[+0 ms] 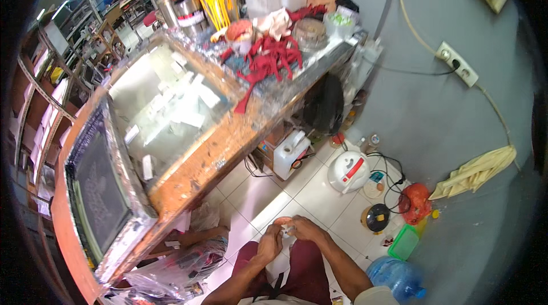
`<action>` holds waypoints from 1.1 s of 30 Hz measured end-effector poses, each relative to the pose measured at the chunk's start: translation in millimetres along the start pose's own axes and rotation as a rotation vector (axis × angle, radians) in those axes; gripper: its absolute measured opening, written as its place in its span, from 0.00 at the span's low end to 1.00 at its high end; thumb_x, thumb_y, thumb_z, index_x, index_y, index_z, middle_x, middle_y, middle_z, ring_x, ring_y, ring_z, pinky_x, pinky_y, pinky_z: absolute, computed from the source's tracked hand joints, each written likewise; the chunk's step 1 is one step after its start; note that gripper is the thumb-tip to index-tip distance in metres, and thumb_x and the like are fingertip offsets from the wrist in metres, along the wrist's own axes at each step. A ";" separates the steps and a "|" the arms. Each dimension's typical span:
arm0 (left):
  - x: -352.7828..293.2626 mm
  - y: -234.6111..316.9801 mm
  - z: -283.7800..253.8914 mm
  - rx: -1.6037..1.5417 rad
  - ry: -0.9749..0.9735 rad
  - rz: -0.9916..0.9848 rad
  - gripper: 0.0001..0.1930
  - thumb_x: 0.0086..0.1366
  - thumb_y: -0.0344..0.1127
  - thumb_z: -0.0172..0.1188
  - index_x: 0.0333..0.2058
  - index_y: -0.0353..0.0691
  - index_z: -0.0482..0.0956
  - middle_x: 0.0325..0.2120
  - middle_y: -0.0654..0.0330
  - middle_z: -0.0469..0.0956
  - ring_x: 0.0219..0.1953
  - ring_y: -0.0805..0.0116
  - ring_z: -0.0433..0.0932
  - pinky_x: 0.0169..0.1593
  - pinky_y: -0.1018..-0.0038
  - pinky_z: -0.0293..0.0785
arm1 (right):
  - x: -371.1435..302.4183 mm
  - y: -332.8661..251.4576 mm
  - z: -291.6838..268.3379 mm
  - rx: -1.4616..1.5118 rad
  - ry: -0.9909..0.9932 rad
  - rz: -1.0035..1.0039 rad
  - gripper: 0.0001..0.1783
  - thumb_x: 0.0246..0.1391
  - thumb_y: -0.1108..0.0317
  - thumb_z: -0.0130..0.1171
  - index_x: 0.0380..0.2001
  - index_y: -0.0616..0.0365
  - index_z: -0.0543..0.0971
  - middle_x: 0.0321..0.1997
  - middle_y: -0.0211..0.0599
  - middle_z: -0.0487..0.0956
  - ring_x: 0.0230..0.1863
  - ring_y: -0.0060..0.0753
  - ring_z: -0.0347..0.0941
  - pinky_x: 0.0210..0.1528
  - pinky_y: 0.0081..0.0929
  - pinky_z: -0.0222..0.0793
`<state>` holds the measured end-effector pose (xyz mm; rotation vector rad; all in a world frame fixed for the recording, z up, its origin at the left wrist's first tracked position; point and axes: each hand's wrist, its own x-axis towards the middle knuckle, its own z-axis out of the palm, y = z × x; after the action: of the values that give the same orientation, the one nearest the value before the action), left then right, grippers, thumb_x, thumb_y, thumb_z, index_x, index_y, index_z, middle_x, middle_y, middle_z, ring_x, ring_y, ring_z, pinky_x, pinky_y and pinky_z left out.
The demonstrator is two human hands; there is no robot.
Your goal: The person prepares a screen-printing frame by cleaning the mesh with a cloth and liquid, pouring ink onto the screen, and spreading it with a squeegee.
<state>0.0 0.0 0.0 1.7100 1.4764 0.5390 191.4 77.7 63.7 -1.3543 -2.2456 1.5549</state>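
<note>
My left hand (pixel 270 242) and my right hand (pixel 304 229) are close together in front of my knees, low in the view. Both have their fingers curled in around a small whitish piece (pixel 287 229), too small to name. Just beyond the fingertips shows a small round orange-red thing (pixel 281 221), partly hidden by the hands. Whether it is held or lies behind them, I cannot tell. My legs in dark red trousers (pixel 305 262) are below the hands.
At left stands a paint-smeared wooden worktable (pixel 197 165) with a glass pane and a framed screen (pixel 105 182). Red rags (pixel 268 57) and a yellow bucket (pixel 218 3) lie farther back. On the tiled floor at right are a white-and-red appliance (pixel 347 172), cables, a green container (pixel 404 243) and a blue water bottle (pixel 394 278).
</note>
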 end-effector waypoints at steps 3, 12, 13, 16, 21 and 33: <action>-40.2 126.8 -74.0 -0.144 0.022 -0.084 0.18 0.70 0.34 0.57 0.56 0.37 0.74 0.41 0.46 0.81 0.42 0.56 0.81 0.46 0.63 0.78 | -66.4 -39.3 -33.7 -0.025 0.145 0.140 0.14 0.53 0.68 0.66 0.44 0.57 0.83 0.46 0.44 0.83 0.48 0.46 0.80 0.52 0.39 0.75; -167.7 215.7 -213.3 -0.870 0.207 -0.622 0.20 0.73 0.44 0.57 0.56 0.36 0.73 0.39 0.54 0.83 0.32 0.64 0.84 0.38 0.70 0.81 | -105.8 -118.9 -246.0 -0.049 1.162 0.050 0.12 0.63 0.67 0.59 0.44 0.64 0.78 0.40 0.49 0.78 0.40 0.48 0.77 0.42 0.39 0.71; -184.6 206.7 -230.6 -0.915 0.320 -0.742 0.23 0.73 0.48 0.57 0.57 0.37 0.71 0.39 0.54 0.83 0.32 0.62 0.84 0.39 0.69 0.81 | -96.2 -148.5 -273.9 -0.080 1.147 0.019 0.11 0.62 0.68 0.59 0.43 0.64 0.78 0.40 0.49 0.77 0.40 0.49 0.76 0.43 0.40 0.71; -227.0 186.2 -278.2 -1.018 0.765 -0.830 0.33 0.73 0.56 0.53 0.64 0.37 0.61 0.49 0.47 0.78 0.44 0.53 0.82 0.47 0.58 0.80 | -50.4 -199.3 -327.6 -0.209 1.116 -0.064 0.10 0.57 0.71 0.60 0.41 0.63 0.78 0.42 0.49 0.76 0.43 0.54 0.74 0.46 0.44 0.70; -236.5 172.4 -352.3 -1.338 1.376 -0.779 0.40 0.73 0.59 0.50 0.70 0.37 0.47 0.66 0.40 0.59 0.60 0.46 0.71 0.57 0.48 0.75 | 38.2 -181.4 -375.3 -0.360 1.050 -0.066 0.15 0.52 0.74 0.61 0.45 0.59 0.80 0.48 0.52 0.77 0.50 0.58 0.73 0.54 0.46 0.69; -197.1 158.3 -407.5 -1.315 1.630 -1.079 0.26 0.63 0.55 0.67 0.41 0.35 0.71 0.26 0.59 0.72 0.27 0.66 0.74 0.29 0.64 0.80 | 81.5 -290.3 -257.5 -0.346 0.885 -0.323 0.36 0.55 0.67 0.65 0.66 0.58 0.67 0.52 0.57 0.76 0.49 0.53 0.73 0.51 0.45 0.68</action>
<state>-253.8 -71.1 400.6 -0.9124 1.8100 1.7866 100.5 292.0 384.7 -1.2870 -2.0084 0.3334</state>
